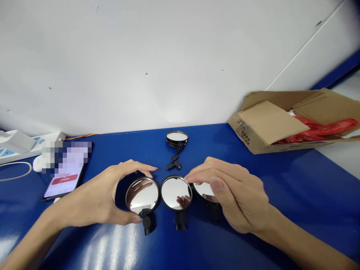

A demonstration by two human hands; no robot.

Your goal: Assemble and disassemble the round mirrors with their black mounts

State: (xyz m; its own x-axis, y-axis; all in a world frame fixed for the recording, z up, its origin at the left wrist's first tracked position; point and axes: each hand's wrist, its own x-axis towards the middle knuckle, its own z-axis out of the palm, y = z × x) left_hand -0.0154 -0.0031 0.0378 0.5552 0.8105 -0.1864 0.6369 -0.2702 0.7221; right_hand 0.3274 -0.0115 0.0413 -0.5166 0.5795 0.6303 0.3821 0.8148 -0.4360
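Note:
Three round mirrors with black rims and short black mounts lie in a row on the blue table. My left hand (104,197) curves around the left mirror (142,197), its thumb at the lower rim beside the mount and its fingers at the upper rim. Beside it sits the middle mirror (176,193), its mount pointing toward me. Partly covering the right mirror (206,191), my right hand (234,193) has its fingers together, with the fingertips at the rims where the right and middle mirrors meet. The right mirror's far side is hidden.
Farther back are stacked round mirrors (176,138) and several small black mount pieces (174,163). At left lie a phone (67,170), a white earbud case (39,164) and a power strip (19,148). An open cardboard box (253,127) holding red plastic (317,129) stands at right.

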